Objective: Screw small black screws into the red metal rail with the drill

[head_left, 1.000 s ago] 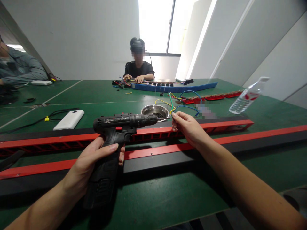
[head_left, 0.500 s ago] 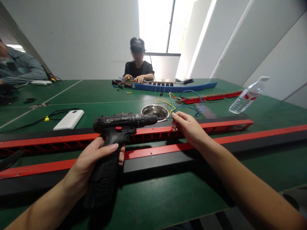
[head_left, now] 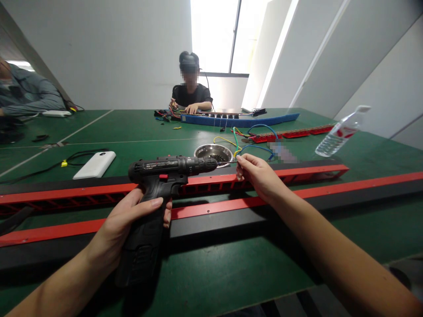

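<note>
My left hand (head_left: 130,222) is wrapped round the grip of a black cordless screwdriver (head_left: 158,189), which points to the right. My right hand (head_left: 259,176) is pinched at the tip of the screwdriver's bit (head_left: 228,162), on something too small to name. Both hands hover over long red and black metal rails (head_left: 231,204) that lie across the green table (head_left: 211,268). Just behind the bit stands a steel bowl (head_left: 213,153) with small dark parts in it.
Coloured wires (head_left: 251,136) lie beyond the bowl. A white power bank (head_left: 95,164) with a black cable is at the left, a tilted water bottle (head_left: 340,132) at the right. Across the table a person (head_left: 191,94) handles wires beside a blue rail (head_left: 241,119). Another person's sleeve (head_left: 29,97) is at far left.
</note>
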A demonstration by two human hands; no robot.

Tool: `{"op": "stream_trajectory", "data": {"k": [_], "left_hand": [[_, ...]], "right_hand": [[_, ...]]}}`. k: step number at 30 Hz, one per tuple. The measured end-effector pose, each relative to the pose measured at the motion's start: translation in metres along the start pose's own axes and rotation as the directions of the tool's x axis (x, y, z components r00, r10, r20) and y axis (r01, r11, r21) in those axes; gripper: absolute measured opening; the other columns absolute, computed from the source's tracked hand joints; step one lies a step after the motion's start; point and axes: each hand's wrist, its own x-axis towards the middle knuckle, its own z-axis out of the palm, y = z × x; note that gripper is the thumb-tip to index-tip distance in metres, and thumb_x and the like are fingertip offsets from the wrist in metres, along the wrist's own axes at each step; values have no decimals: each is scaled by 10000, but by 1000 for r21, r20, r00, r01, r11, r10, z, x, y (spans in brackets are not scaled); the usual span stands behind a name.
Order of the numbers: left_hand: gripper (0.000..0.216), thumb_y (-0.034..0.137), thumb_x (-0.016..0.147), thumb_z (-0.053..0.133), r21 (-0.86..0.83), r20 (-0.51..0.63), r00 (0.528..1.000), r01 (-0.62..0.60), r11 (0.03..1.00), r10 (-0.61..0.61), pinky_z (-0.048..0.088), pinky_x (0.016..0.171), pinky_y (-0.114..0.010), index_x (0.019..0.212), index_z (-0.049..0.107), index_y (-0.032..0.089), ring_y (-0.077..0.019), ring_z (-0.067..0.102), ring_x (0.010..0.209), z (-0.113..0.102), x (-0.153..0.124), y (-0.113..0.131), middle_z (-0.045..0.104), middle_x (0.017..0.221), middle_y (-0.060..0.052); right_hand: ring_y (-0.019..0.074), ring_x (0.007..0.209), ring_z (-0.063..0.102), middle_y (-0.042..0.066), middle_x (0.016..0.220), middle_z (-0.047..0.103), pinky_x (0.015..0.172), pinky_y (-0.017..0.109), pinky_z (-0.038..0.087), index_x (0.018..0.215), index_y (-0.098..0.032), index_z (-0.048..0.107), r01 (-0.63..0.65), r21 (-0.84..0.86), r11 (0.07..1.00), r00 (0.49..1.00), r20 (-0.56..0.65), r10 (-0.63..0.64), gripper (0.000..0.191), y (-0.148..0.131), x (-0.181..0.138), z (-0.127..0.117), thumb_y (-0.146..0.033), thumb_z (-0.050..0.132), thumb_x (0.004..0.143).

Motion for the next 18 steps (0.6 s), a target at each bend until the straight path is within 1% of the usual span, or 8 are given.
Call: {"op": "stream_trajectory", "data": {"k": [5, 10, 18], "left_hand": [[249, 218, 809, 771, -6, -10, 1000, 6, 1000, -6, 577, 651, -270, 1020, 658, 146, -196, 706, 707, 0, 0, 1, 732, 822, -88], [232, 216, 826, 754, -3, 11, 1000, -2, 1000, 2, 575, 644, -272, 1015, 643, 141, -195, 697, 692, 1, 0, 1, 720, 788, -86], [239, 215, 826, 755, 3, -1, 1000, -3, 1000, 3, 578, 653, -275, 1029, 647, 149, -197, 703, 724, -1, 0, 0, 727, 831, -84]], "right_hand": [[107, 558, 452, -31, 614, 517, 555, 263, 362, 693, -209, 513, -11, 4, 1000, 1000, 3, 11, 440, 0, 0, 0, -560, 750, 815], [111, 558, 455, -30, 607, 516, 557, 265, 361, 692, -211, 516, -4, 3, 1000, 1000, 3, 4, 432, -1, 0, 0, -552, 751, 813], [113, 555, 450, -31, 607, 517, 556, 266, 357, 704, -213, 516, -15, 9, 1000, 1000, 5, 15, 427, -1, 0, 1, -555, 753, 804]]}}
